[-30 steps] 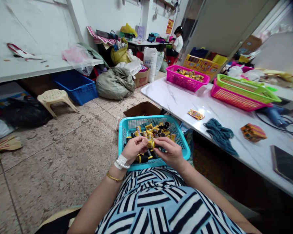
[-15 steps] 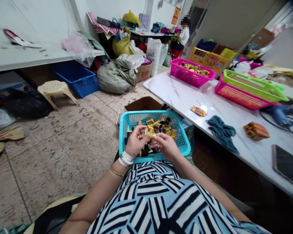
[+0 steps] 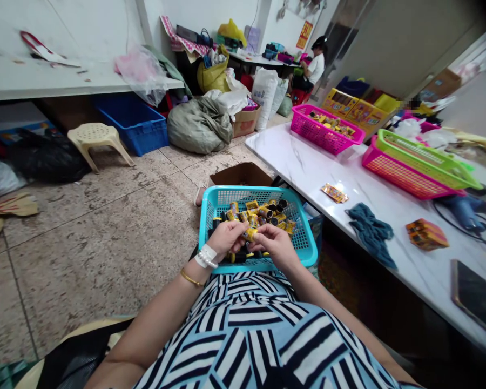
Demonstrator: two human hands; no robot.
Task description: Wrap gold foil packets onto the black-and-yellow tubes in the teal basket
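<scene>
A turquoise mesh basket rests on my lap. It holds several small black cylinders, many wrapped in yellow printed labels. Over its near half, my left hand and my right hand pinch a small yellow-labelled cylinder between thumbs and fingertips. My fingers cover part of it, so its ends are hard to make out. Loose yellow-labelled pieces lie just beyond my fingertips. Darker cylinders sit partly hidden beneath my hands.
On the marbled table to my right are a pink basket of yellow pieces, stacked baskets, a label sheet, a blue cloth, an orange packet and a phone. A cardboard box stands behind my basket.
The yellow label, stretched flatter between my fingers before, now appears curved around a cylinder. Both hands have shifted slightly lower in the view, and the camera has turned a little left.
</scene>
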